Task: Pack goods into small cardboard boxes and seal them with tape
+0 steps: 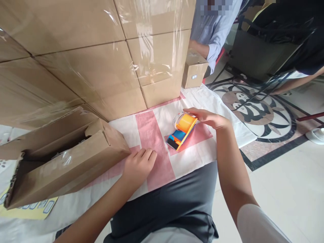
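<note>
Right hand (209,118) rests open against the orange tape dispenser (182,131) on the desk (202,148); left hand (139,165) lies flat, fingers loosely curled, beside the open cardboard box (63,158).

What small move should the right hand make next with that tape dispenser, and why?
Probably close the right hand around the orange tape dispenser: the fingers only rest over its top while it lies on the cloth, and the left hand sits beside the open cardboard box.

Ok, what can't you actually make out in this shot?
- Head view: inside of the open box, shadowed and behind its flaps.
- Label on the small box, too small to read.
- Whether the right hand grips the tape dispenser or only touches it.
</note>
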A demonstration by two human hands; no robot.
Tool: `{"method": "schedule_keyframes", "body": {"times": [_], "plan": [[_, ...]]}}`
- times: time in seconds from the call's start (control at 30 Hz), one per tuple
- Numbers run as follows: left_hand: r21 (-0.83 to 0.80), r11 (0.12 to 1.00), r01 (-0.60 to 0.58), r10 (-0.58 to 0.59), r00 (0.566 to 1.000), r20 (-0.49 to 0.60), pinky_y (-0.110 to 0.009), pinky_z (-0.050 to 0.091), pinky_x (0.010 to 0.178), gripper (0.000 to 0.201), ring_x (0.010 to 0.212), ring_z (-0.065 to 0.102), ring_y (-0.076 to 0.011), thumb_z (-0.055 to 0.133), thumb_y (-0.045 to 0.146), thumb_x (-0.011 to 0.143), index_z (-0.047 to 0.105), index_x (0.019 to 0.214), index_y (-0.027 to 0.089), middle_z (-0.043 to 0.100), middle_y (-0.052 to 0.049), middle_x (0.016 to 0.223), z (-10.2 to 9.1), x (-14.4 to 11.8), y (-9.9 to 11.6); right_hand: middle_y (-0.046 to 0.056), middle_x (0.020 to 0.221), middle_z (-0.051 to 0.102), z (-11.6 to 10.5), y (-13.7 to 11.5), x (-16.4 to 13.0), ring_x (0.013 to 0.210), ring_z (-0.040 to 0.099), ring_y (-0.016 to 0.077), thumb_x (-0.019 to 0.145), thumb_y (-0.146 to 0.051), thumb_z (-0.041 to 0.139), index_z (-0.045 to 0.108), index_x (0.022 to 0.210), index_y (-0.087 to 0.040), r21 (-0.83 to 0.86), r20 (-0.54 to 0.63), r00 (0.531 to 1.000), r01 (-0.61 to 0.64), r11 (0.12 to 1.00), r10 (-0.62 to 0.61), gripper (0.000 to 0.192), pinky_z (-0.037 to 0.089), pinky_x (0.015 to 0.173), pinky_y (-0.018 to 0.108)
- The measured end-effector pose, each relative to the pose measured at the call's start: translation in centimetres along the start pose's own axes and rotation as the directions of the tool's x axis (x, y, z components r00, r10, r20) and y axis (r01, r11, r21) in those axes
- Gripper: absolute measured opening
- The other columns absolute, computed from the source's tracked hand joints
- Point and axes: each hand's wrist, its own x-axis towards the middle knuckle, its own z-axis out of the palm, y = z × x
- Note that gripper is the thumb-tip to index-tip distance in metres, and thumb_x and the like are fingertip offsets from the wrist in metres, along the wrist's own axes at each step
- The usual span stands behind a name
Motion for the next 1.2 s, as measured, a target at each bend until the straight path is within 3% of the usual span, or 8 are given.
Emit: {"method": "schedule_keyframes", "body": {"times": [0.07, 0.13, 0.23, 0.4, 0.57, 0.7, 0.9, 1.2], "plan": [[-0.002, 1.000, -0.010, 0.010, 1.000, -0.009, -0.033, 0.034, 0.060, 0.025, 0.063, 0.055, -0.0168, 0.055, 0.001, 0.090, 0.065, 0.078, 0.021, 0.062, 0.000, 0.068, 0.0, -0.4, 0.0, 0.007, 0.147, 0.062, 1.4, -0.9, 0.5, 0.138, 0.055, 0.0308, 0.090, -0.052, 0.059, 0.066, 0.137, -0.027, -0.111, -0.129, 0.991, 0.022, 0.994, -0.036, 0.054, 0.044, 0.114, 0.047], [-0.008, 1.000, -0.018, 0.017, 1.000, -0.020, -0.033, 0.034, 0.061, 0.024, 0.063, 0.056, -0.0170, 0.055, 0.002, 0.091, 0.065, 0.078, 0.021, 0.063, 0.000, 0.069, 0.0, -0.6, 0.0, 0.010, 0.133, 0.069, 3.4, -1.9, 1.3, 0.126, 0.062, 0.0293, 0.095, -0.050, 0.058, 0.070, 0.126, -0.023, -0.296, -0.216, 0.952, 0.147, 0.944, -0.216, 0.043, 0.047, 0.109, 0.045], [-0.006, 1.000, -0.021, 0.021, 0.999, -0.049, -0.033, 0.034, 0.060, 0.024, 0.063, 0.055, -0.0169, 0.057, 0.003, 0.091, 0.064, 0.077, 0.022, 0.062, 0.001, 0.067, -0.1, -0.7, 0.0, 0.011, 0.113, 0.074, 5.8, -3.3, 2.6, 0.107, 0.067, 0.0274, 0.100, -0.044, 0.052, 0.072, 0.110, -0.020, -0.545, -0.056, 0.874, 0.378, 0.748, -0.483, 0.033, 0.049, 0.100, 0.043], [-0.034, 0.999, 0.001, -0.002, 0.999, -0.033, -0.033, 0.033, 0.059, 0.024, 0.062, 0.054, -0.0174, 0.057, 0.002, 0.091, 0.064, 0.078, 0.022, 0.060, 0.001, 0.065, -0.3, -0.9, 0.0, 0.012, 0.098, 0.067, 6.1, -4.6, 3.2, 0.087, 0.059, 0.0252, 0.104, -0.039, 0.042, 0.065, 0.101, -0.018, -0.674, 0.195, 0.829, 0.501, 0.542, -0.524, 0.031, 0.048, 0.081, 0.040], [-0.118, 0.991, 0.066, -0.059, 0.996, 0.069, -0.033, 0.034, 0.061, 0.027, 0.065, 0.057, -0.0173, 0.054, 0.001, 0.092, 0.064, 0.079, 0.023, 0.063, 0.000, 0.068, 0.0, -1.2, 0.0, 0.010, 0.095, 0.064, 5.6, -3.8, 3.2, 0.088, 0.056, 0.0237, 0.107, -0.043, 0.038, 0.060, 0.097, -0.021, -0.596, 0.161, 0.797, 0.549, 0.586, -0.583, 0.032, 0.047, 0.081, 0.039], [-0.086, 0.995, 0.040, -0.041, 0.999, -0.010, -0.033, 0.036, 0.061, 0.024, 0.065, 0.057, -0.0173, 0.057, 0.003, 0.091, 0.063, 0.078, 0.022, 0.063, 0.000, 0.068, 0.2, -1.5, -0.2, 0.011, 0.094, 0.065, 5.8, -2.3, 3.1, 0.090, 0.058, 0.0246, 0.106, -0.047, 0.037, 0.059, 0.097, -0.022, -0.581, 0.082, 0.790, 0.534, 0.615, -0.608, 0.035, 0.049, 0.081, 0.040], [-0.058, 0.998, 0.029, -0.036, 0.990, -0.138, -0.032, 0.036, 0.059, 0.021, 0.059, 0.052, -0.0154, 0.065, 0.013, 0.094, 0.062, 0.075, 0.021, 0.059, 0.003, 0.063, 0.1, -1.9, -0.7, 0.008, 0.071, 0.055, 6.8, -0.6, 2.3, 0.069, 0.052, 0.0239, 0.104, -0.060, 0.027, 0.056, 0.076, -0.025, -0.640, -0.251, 0.702, 0.397, 0.659, -0.667, 0.053, 0.044, 0.067, 0.040], [-0.078, 0.996, -0.035, 0.020, 0.981, -0.192, -0.032, 0.037, 0.061, 0.015, 0.062, 0.054, -0.0144, 0.070, 0.013, 0.092, 0.063, 0.081, 0.020, 0.060, 0.003, 0.065, -0.3, -1.6, -1.1, 0.008, 0.066, 0.051, 7.2, -0.1, 2.3, 0.066, 0.048, 0.0245, 0.104, -0.058, 0.024, 0.051, 0.069, -0.025, -0.710, -0.285, 0.656, 0.346, 0.614, -0.699, 0.055, 0.041, 0.064, 0.041]]}}
